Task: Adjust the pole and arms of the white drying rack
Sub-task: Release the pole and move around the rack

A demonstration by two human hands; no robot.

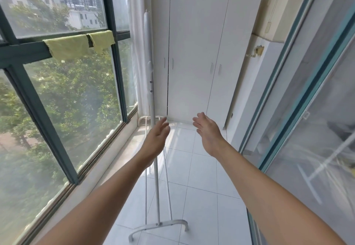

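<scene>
The white drying rack stands on the tiled balcony floor, its pole [151, 83] rising upright from a curved base [163, 225]. Its arms are folded flat against the upper pole [147, 33]. Thin rods [146, 193] run down beside the lower pole. My left hand [156, 139] is stretched forward with fingers apart, right beside the pole at mid height and in front of it; whether it touches the pole I cannot tell. My right hand [208, 132] is out to the right, open, well apart from the pole and holding nothing.
A large window [57, 100] with dark frames lines the left side, with yellow-green cloths [76, 45] draped on its bar. A white cupboard [196, 52] closes the far end. A sliding glass door [307, 110] runs along the right. White floor tiles [201, 187] lie between.
</scene>
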